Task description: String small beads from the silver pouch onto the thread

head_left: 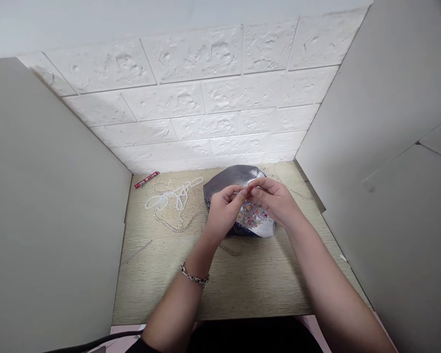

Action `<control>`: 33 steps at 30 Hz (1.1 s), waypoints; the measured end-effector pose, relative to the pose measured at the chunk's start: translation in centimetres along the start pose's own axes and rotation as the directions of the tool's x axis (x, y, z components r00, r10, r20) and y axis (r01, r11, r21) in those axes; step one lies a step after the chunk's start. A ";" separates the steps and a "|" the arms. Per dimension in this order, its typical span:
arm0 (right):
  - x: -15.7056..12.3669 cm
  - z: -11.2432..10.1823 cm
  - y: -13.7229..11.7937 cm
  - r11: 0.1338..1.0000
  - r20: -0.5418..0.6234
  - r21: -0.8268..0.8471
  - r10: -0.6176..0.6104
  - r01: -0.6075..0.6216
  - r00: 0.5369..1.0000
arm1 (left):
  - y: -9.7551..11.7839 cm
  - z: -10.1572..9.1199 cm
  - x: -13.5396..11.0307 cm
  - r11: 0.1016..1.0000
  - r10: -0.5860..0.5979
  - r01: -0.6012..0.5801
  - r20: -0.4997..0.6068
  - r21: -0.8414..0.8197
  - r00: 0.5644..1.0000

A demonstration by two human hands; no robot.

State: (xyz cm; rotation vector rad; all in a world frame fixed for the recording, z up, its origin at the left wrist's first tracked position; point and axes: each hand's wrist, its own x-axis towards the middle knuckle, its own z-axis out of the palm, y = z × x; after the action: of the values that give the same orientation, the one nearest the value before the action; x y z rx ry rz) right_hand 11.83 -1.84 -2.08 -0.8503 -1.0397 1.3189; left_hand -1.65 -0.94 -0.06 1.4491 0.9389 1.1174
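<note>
My left hand [226, 206] and my right hand [275, 198] meet fingertip to fingertip above a silver-lined pouch [230, 179]. Between the thumb and forefinger of my right hand is a tiny red bead [250, 188]. The left thumb and forefinger are pinched together right beside it; what they grip is too small to make out. Inside the pouch lie many small multicoloured beads [253, 215]. Both hands hide part of the pouch's opening.
White bead strands [172, 196] lie tangled left of the pouch, with a clear bead chain [176, 229] along them. A small red patterned strip [147, 180] rests at the back left. Grey panels [59, 206] flank the wooden table [161, 289], with a white brick-patterned wall [220, 103] behind.
</note>
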 end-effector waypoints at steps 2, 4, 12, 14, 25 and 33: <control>0.0 0.1 -0.1 1.000 -0.010 0.012 0.010 -0.010 1.000 | -0.1 -0.1 0.0 1.000 0.010 -0.010 0.003 0.010 1.000; 0.0 0.2 -0.1 1.000 -0.024 0.025 0.019 -0.019 1.000 | -0.1 -0.1 0.1 1.000 0.013 -0.014 0.006 0.017 1.000; 0.0 0.5 0.0 0.998 -0.044 0.056 0.022 -0.019 0.999 | -0.3 -0.2 0.1 0.998 0.006 -0.007 0.021 0.059 1.000; 0.0 0.5 0.1 0.999 -0.045 0.048 0.027 -0.024 0.999 | -0.3 -0.2 0.1 0.998 0.007 -0.008 0.024 0.059 1.000; 0.0 0.7 0.0 1.000 -0.042 0.006 0.026 -0.025 0.999 | -0.3 -0.3 0.1 0.997 0.016 -0.018 0.026 0.068 1.000; 0.0 0.6 0.0 0.999 -0.064 0.037 0.030 -0.028 0.997 | -0.4 -0.3 0.1 0.997 0.035 -0.038 0.042 0.062 0.998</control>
State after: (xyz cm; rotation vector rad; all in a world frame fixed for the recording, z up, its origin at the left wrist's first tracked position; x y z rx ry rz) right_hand 11.27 -1.91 -1.89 -0.8783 -0.9533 1.3223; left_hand -1.88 -0.75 -0.40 1.5403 0.9291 1.0893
